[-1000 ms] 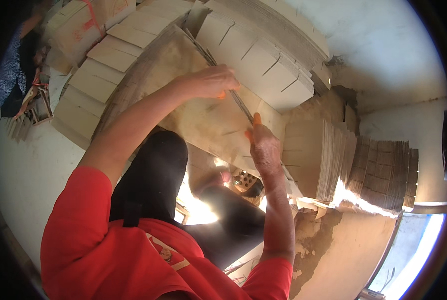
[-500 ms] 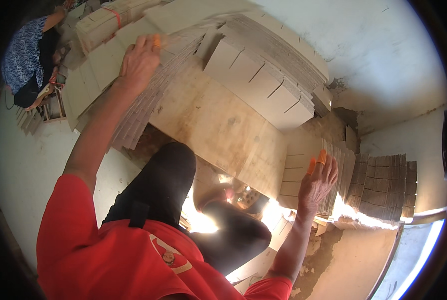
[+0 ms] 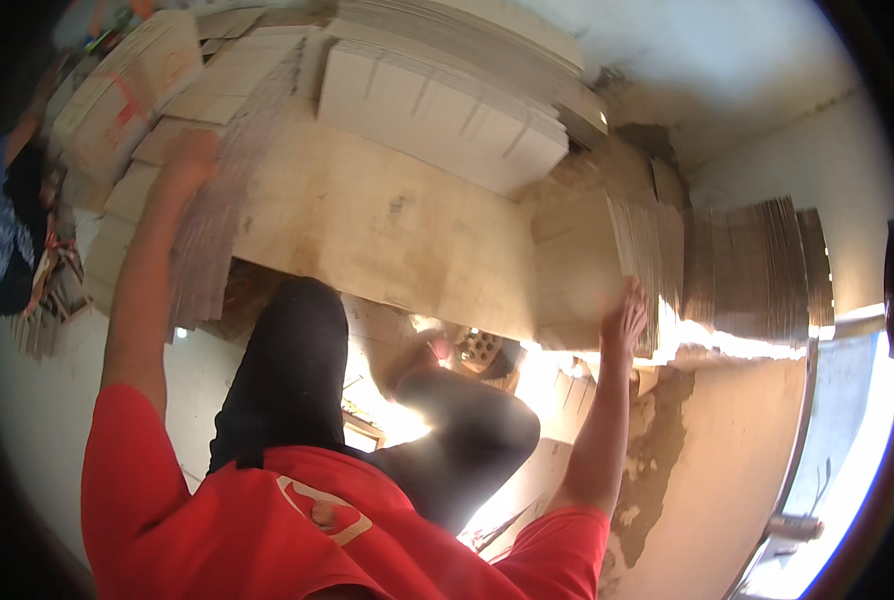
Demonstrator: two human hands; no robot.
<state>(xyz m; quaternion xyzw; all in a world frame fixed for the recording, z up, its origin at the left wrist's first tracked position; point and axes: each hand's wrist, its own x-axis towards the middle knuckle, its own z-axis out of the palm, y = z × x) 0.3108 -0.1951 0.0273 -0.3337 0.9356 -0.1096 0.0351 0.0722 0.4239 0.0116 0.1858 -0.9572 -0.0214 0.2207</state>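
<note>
Clock is read around the middle of the bare tabletop (image 3: 387, 225), 12 being away from the wearer. At 10, far out, a boxy bundle (image 3: 127, 95) with a red tie; not in reach of either hand. Left grip (image 3: 193, 150) is also at 10, over the left stack (image 3: 205, 265), which runs down through 9: pale sheets overlapping, edges fanned. Motion blur there; can't tell whether the fingers are apart, together or clamped, nor whether they touch. I'd expect each sheet to be light, stiff in plane, bendy across the face, dry and not very slippery; edges and corners probably crush or dog-ear first. Take hold by the exposed edge, thumb on top, fingers under, since the overlap should help lift one sheet free. At 12 to 1, the back stack (image 3: 437, 115) has narrow slots cut in its face; judge the slots to be weak lines, so keep pinches off them. At 4, right grip (image 3: 624, 312) is at the near edge of the right stack (image 3: 572, 255), fingers curled; can't tell if they're closed on cardboard or just beside it. A whole block likely gets heavy and shears, so square it and hold both ends. Farther out at 3, more upright sheets (image 3: 752, 265), well apart from that hand.
</note>
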